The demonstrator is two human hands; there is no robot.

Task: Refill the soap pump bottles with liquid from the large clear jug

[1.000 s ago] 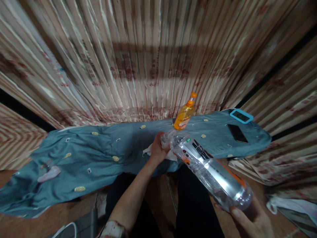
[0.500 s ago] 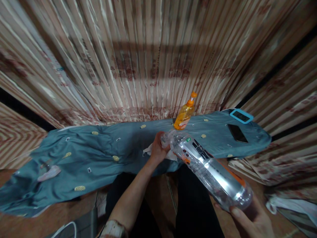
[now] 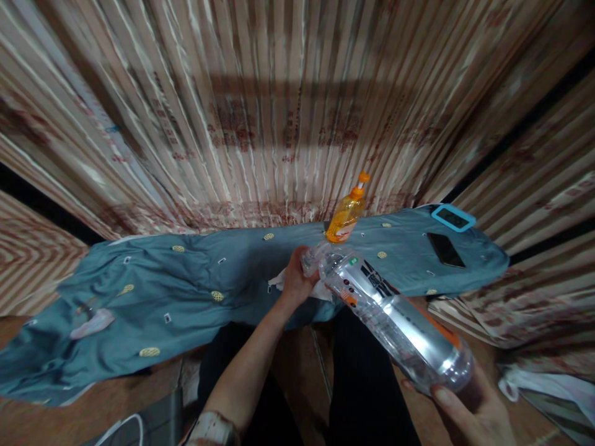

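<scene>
A large clear plastic bottle (image 3: 395,316) with a silver and orange label lies slantwise across the view, its narrow end up and to the left. My left hand (image 3: 299,279) is closed around that narrow end, over a piece of white tissue (image 3: 324,292). At the lower right, my right hand (image 3: 469,409) grips the bottle's base, with part of the fingers hidden beneath it. Just beyond the narrow end, an orange pump bottle (image 3: 344,217) stands upright on the teal patterned cloth (image 3: 195,316).
On the cloth's right part lie a black phone (image 3: 445,249) and a blue-framed object (image 3: 453,217). A crumpled whitish item (image 3: 93,323) rests at the far left. Striped curtains (image 3: 279,111) hang behind and at both sides. A white bag (image 3: 548,390) is at the lower right.
</scene>
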